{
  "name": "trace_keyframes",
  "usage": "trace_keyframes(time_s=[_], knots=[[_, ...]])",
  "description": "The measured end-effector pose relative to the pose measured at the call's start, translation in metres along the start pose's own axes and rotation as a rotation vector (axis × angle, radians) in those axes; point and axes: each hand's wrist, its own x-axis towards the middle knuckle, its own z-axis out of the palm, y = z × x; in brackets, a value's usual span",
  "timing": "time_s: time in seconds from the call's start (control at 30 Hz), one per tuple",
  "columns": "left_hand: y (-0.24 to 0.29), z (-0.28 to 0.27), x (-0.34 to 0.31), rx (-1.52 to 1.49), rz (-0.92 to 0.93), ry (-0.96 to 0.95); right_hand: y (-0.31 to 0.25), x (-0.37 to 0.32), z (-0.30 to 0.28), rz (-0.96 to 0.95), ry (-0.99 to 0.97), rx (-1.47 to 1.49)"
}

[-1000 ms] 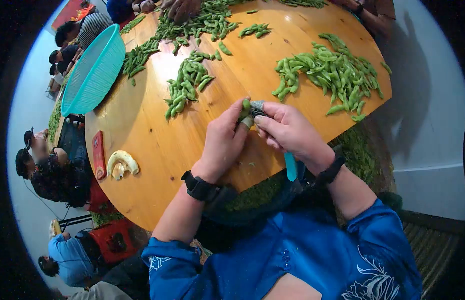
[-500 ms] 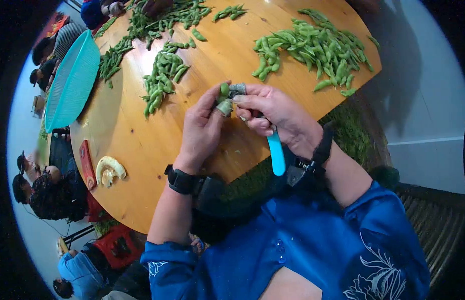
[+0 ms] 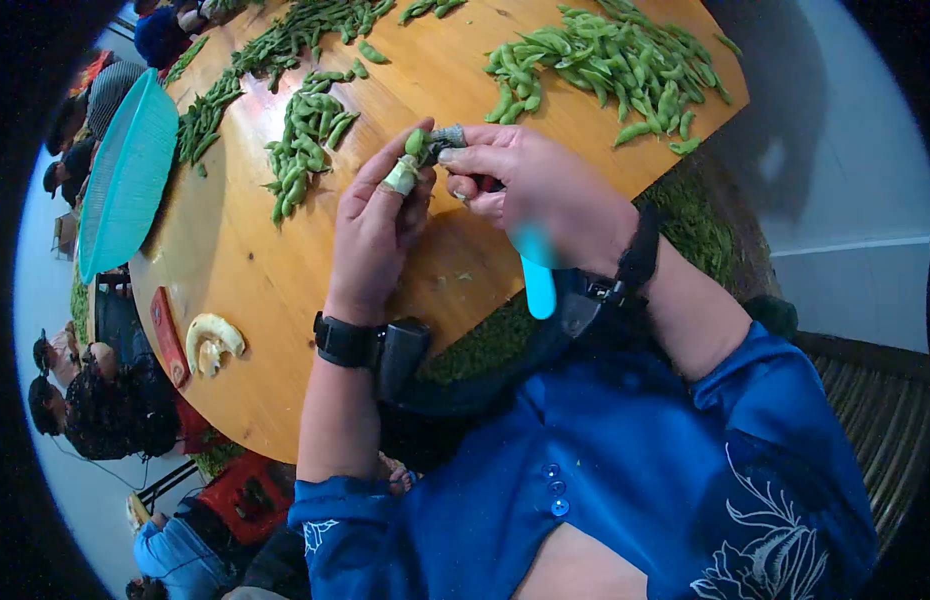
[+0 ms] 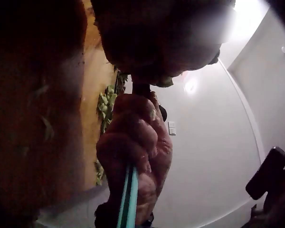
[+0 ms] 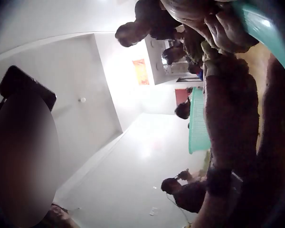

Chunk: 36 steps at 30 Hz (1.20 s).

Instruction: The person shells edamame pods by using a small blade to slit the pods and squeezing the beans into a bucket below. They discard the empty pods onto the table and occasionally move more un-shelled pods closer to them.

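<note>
My left hand [image 3: 373, 222] pinches a plump green soybean pod [image 3: 415, 143] between thumb and forefinger. A whitish-green wrap [image 3: 400, 176] covers the tip of that thumb. Right up against the pod is my right hand [image 3: 557, 195], its forefinger wrapped in grey tape [image 3: 447, 136]. It grips a tool by a turquoise handle [image 3: 538, 287], which sticks out below the palm. In the left wrist view the handle [image 4: 128, 199] has a dark slot along it, and the fingers [image 4: 133, 128] are curled around it. The tool's working end is hidden between the hands.
Heaps of pods [image 3: 610, 75] and a smaller pile [image 3: 305, 150] lie on the wooden table [image 3: 285, 260]. At left are a turquoise basket [image 3: 130, 180], a red flat object [image 3: 169, 335] and a pale yellow curved piece [image 3: 210, 343]. Below the table edge are green scraps [image 3: 480, 347].
The head view has shifted, so the table's contents and both hands appear farther up and left. More of the turquoise handle shows than a second ago. Both hands keep their holds close together.
</note>
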Motion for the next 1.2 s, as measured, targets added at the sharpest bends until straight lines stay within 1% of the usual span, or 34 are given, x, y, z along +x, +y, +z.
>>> trace_keyframes(time_s=[0.03, 0.07, 0.13, 0.17, 0.23, 0.27, 0.33, 0.37, 0.43, 0.47, 0.5, 0.53, 0.57, 0.6, 0.63, 0.67, 0.7, 0.73, 0.77, 0.83, 0.87, 0.9, 0.93, 0.97, 1.0, 1.03, 1.07, 1.1, 1.13, 1.17, 1.2], knots=[[0.001, -0.003, 0.001, -0.086, -0.015, -0.024, -0.002, 0.000, 0.000, 0.009, 0.007, -0.011], [0.001, -0.006, 0.001, -0.087, -0.016, -0.020, -0.003, 0.001, -0.001, 0.013, 0.005, -0.011], [0.001, -0.011, 0.005, -0.214, -0.082, -0.085, -0.007, 0.002, -0.005, 0.057, -0.028, 0.026], [0.000, -0.013, 0.006, -0.216, -0.080, -0.083, -0.007, 0.003, -0.008, 0.059, -0.029, 0.023], [0.001, -0.020, 0.007, -0.379, -0.145, -0.167, -0.007, 0.006, -0.011, 0.073, -0.090, 0.069], [0.001, -0.021, 0.008, -0.377, -0.137, -0.160, -0.008, 0.006, -0.011, 0.075, -0.099, 0.064], [0.001, -0.022, 0.009, -0.602, -0.224, -0.199, -0.013, 0.006, -0.009, 0.099, -0.048, 0.060], [0.000, -0.022, 0.009, -0.601, -0.218, -0.199, -0.012, 0.007, -0.011, 0.098, -0.053, 0.055], [-0.002, -0.018, 0.011, -0.646, -0.238, -0.139, -0.010, 0.011, -0.013, 0.094, -0.052, -0.037], [-0.003, -0.015, 0.011, -0.589, -0.250, -0.066, -0.009, 0.011, -0.013, 0.093, -0.057, -0.043], [-0.005, -0.012, 0.010, -0.589, -0.245, -0.060, -0.007, 0.006, -0.006, 0.032, 0.016, -0.174], [-0.007, -0.008, 0.009, -0.369, -0.149, -0.010, -0.004, 0.002, -0.001, -0.029, 0.088, -0.303], [-0.008, -0.005, 0.008, -0.148, -0.055, 0.040, -0.001, 0.001, 0.001, -0.025, 0.080, -0.305], [-0.007, -0.002, 0.007, -0.046, -0.021, 0.091, 0.002, 0.000, 0.002, -0.072, 0.101, -0.345], [-0.008, -0.001, 0.006, -0.046, -0.019, 0.099, 0.005, -0.002, 0.003, -0.119, 0.122, -0.384], [-0.008, -0.001, 0.005, -0.002, -0.033, 0.099, 0.007, -0.003, 0.005, -0.117, 0.112, -0.388], [-0.007, -0.002, 0.006, 0.042, -0.045, 0.097, 0.008, -0.005, 0.007, -0.134, 0.149, -0.385], [-0.008, -0.002, 0.007, 0.049, -0.057, 0.102, 0.009, -0.007, 0.008, -0.149, 0.187, -0.382], [-0.010, -0.003, 0.008, 0.048, -0.050, 0.109, 0.012, -0.006, 0.007, -0.149, 0.179, -0.387], [-0.016, -0.006, 0.011, 0.144, -0.014, 0.262, 0.017, -0.003, 0.004, -0.239, 0.203, -0.280], [-0.016, -0.015, 0.012, 0.070, -0.018, 0.282, 0.014, -0.004, 0.003, -0.237, 0.194, -0.284], [-0.015, -0.016, 0.012, 0.069, -0.012, 0.292, 0.010, -0.005, -0.001, -0.258, 0.249, -0.284], [-0.014, -0.016, 0.012, -0.019, -0.010, 0.280, 0.006, -0.006, -0.004, -0.279, 0.305, -0.283], [-0.013, -0.016, 0.012, -0.106, -0.008, 0.264, 0.003, -0.005, -0.007, -0.279, 0.298, -0.286], [-0.012, -0.017, 0.013, -0.106, -0.002, 0.267, -0.001, -0.005, -0.010, -0.294, 0.309, -0.296], [-0.013, -0.017, 0.014, -0.025, 0.047, 0.268, -0.005, -0.004, -0.014, -0.308, 0.323, -0.305], [-0.014, -0.017, 0.016, 0.055, 0.095, 0.269, -0.009, -0.003, -0.018, -0.344, 0.367, -0.378], [-0.014, -0.017, 0.016, 0.135, 0.142, 0.269, -0.014, -0.002, -0.024, -0.345, 0.366, -0.380], [-0.012, -0.018, 0.016, 0.132, 0.143, 0.271, -0.018, -0.002, -0.029, -0.376, 0.382, -0.472], [-0.010, -0.022, 0.015, 0.142, 0.090, 0.292, -0.021, -0.001, -0.032, -0.407, 0.395, -0.565], [-0.008, -0.024, 0.014, 0.154, 0.037, 0.312, -0.023, 0.000, -0.032, -0.382, 0.412, -0.675]])
